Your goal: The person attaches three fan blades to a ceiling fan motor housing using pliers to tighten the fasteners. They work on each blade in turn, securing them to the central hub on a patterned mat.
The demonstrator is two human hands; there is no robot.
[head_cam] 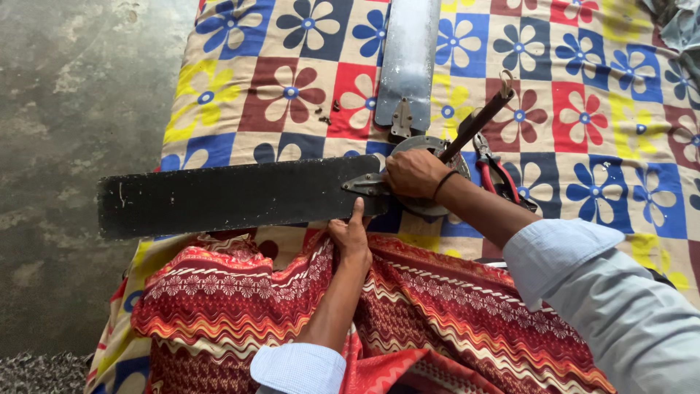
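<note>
Pale blue sleeves are filling the bottom edge of the view, and between them a red patterned cloth (437, 306) with zigzag bands is lying over the person's lap. From there both forearms are reaching forward to a ceiling fan that is lying on a bed sheet (583, 66) printed with big flowers in coloured squares.

The left hand (351, 237) is coming up from below, and its fingers are pressing against the lower edge of the black fan blade (226, 195), close to the blade's metal bracket; the fingers are lying together, not spread. This black fan blade is stretching out to the left, past the edge of the sheet and over the grey concrete floor (65, 109).

The right hand (414, 173) is resting curled on top of the round fan motor (430, 149), with a dark band around its wrist. I cannot tell whether it is pinching something small under the fingers. A dark down rod (477, 120) is rising from the motor toward the upper right. A second, silver fan blade (408, 58) is pointing away from the motor toward the top. Red-handled pliers (499, 175) are lying on the sheet just beside the right forearm, and a few small dark screws (326, 115) are lying left of the silver blade.
</note>
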